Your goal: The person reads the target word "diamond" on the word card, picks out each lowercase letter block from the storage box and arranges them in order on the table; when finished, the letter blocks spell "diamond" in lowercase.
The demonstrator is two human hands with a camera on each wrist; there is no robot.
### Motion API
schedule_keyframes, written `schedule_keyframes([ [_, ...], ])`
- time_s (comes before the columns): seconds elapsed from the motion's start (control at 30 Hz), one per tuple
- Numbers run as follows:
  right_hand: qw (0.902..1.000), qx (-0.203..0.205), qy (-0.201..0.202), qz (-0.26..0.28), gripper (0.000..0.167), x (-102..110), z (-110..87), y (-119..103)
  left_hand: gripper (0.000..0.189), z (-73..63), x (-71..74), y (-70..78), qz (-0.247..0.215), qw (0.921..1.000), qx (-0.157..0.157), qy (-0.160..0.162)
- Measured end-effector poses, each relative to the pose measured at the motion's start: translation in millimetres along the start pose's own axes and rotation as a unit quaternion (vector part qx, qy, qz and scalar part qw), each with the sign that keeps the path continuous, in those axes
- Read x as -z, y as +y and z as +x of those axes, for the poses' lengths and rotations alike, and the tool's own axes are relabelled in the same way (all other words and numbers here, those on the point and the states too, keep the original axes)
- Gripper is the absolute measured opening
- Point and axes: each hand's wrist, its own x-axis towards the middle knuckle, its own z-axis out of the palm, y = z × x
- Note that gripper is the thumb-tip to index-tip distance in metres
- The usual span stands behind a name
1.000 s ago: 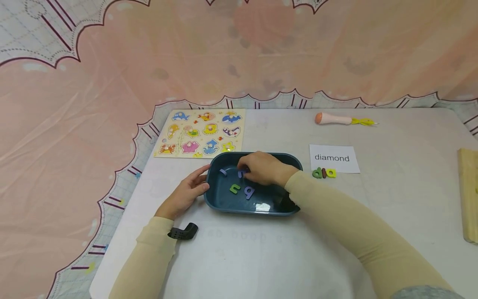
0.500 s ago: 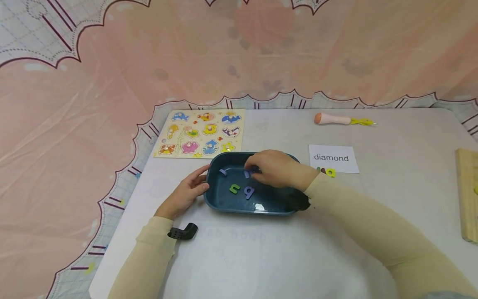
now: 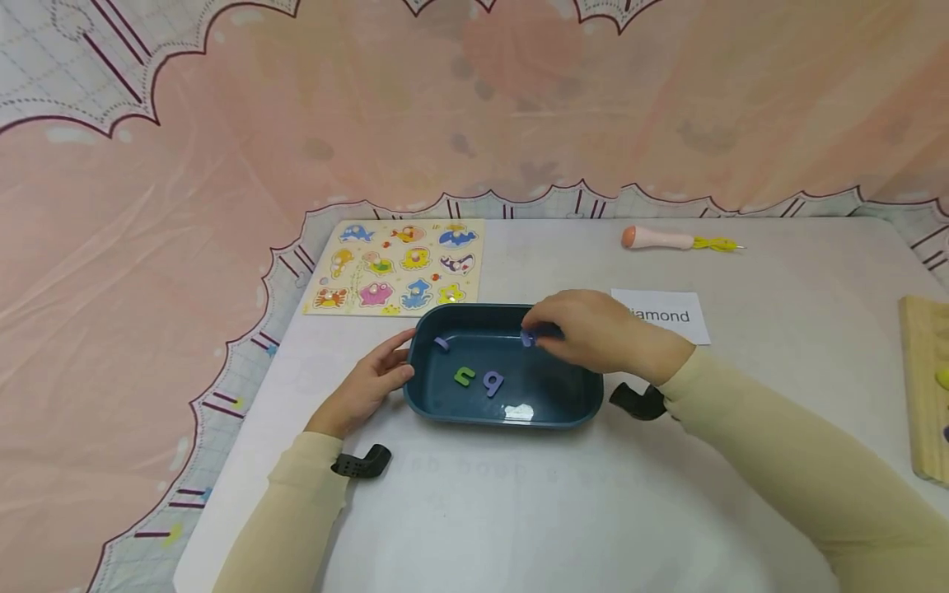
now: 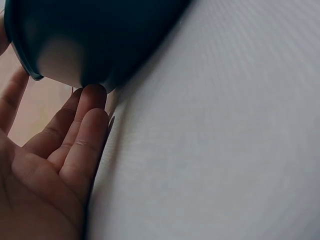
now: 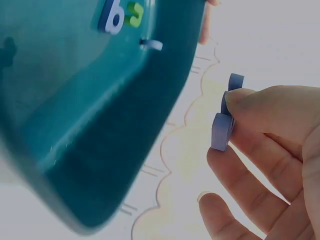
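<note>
A dark teal tray (image 3: 544, 403) sits on the white table. My left hand (image 3: 363, 385) rests against its left end; in the left wrist view its fingers (image 4: 85, 150) touch the tray's outer wall without wrapping round it. Above the tray's right back part, my right hand (image 3: 593, 333) pinches a purple toy letter (image 5: 222, 127) between thumb and fingers; which letter it is, I cannot tell. Inside the tray lie a green letter (image 3: 464, 376) like an n, a purple letter (image 3: 493, 384) with a round loop, and a small purple piece (image 3: 441, 344) by the left wall.
A printed card (image 3: 670, 317), partly behind my right hand, lies right of the tray. An animal puzzle board (image 3: 393, 268) is at the back left. A pink-handled tool (image 3: 663, 239) with a yellow end lies at the back. A wooden board (image 3: 923, 387) stands at the right edge.
My right hand has moved right and lifted with the purple letter from the tray's middle. It now covers the letters below the card. The left hand has stayed in place.
</note>
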Motion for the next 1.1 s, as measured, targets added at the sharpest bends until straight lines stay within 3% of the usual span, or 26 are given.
schedule_keyframes([
  [0.63, 0.9958, -0.086, 0.028, -0.015, 0.026, 18, -60.4, 46, 0.066, -0.4, 0.7, 1.0, 0.0, 0.9999, 0.012, 0.004],
  [1.1, 0.9868, -0.16, 0.018, -0.023, 0.032, 24, -90.7, 73, 0.067, -1.2, -1.3, 3.7, -0.003, 1.0, 0.009, 0.001],
])
